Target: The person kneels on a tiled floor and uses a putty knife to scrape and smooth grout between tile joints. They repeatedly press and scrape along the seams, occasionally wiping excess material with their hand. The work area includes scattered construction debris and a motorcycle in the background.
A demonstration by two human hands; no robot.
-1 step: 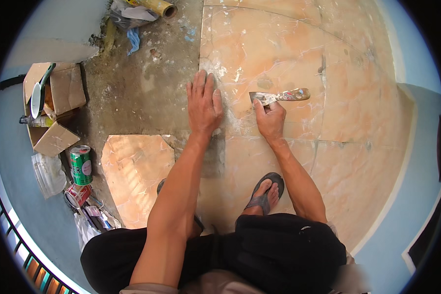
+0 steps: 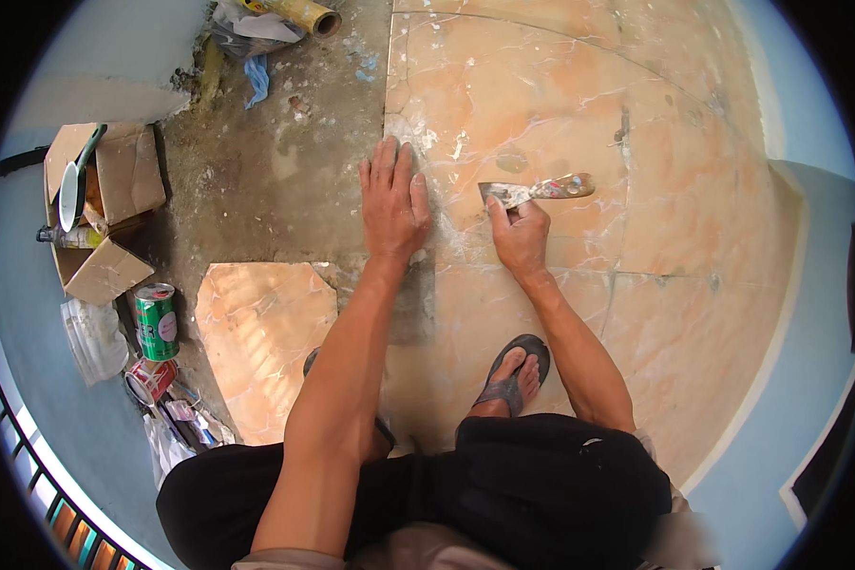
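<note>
My right hand (image 2: 522, 236) grips a putty knife (image 2: 562, 187) over the peach tiled floor (image 2: 684, 190). Its blade points left and its paint-stained handle points right. Thumb and fingers are closed about the part where blade meets handle. Palm down, my left hand (image 2: 394, 204) rests with fingers stretched out near the tile edge, where bare grey concrete (image 2: 275, 180) begins. Whitish crumbs and smears lie on the tile between and beyond my hands. What the palm covers is hidden.
A loose peach tile (image 2: 266, 351) with cut corners lies on the left. Along the left wall stand an open cardboard box (image 2: 128, 171), a green can (image 2: 157, 323) and a red can (image 2: 150, 380). A yellow tube (image 2: 304, 14) and bags lie far left. My sandalled foot (image 2: 515, 380) is near.
The putty knife and my right hand have shifted slightly left. My left hand has stayed almost in place.
</note>
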